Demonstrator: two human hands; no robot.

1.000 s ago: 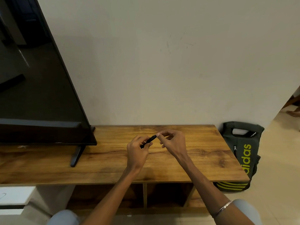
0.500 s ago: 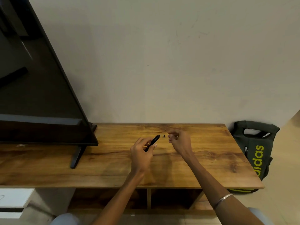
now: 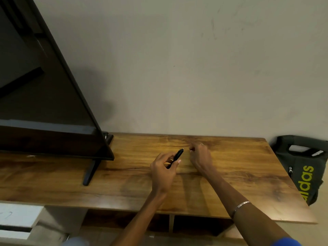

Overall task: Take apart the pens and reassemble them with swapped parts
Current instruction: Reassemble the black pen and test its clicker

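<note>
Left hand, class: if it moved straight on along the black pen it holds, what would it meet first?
Probably the right hand, whose curled fingers sit just beyond the black pen tip; depth is unclear.

A home living room, by the look of it: a flat-screen television (image 3: pixel 44 89) stands on the left of a low wooden counter (image 3: pixel 239 166) against a plain painted wall (image 3: pixel 186 68), a sports bag (image 3: pixel 305 167) on the tiled floor at right.
</note>
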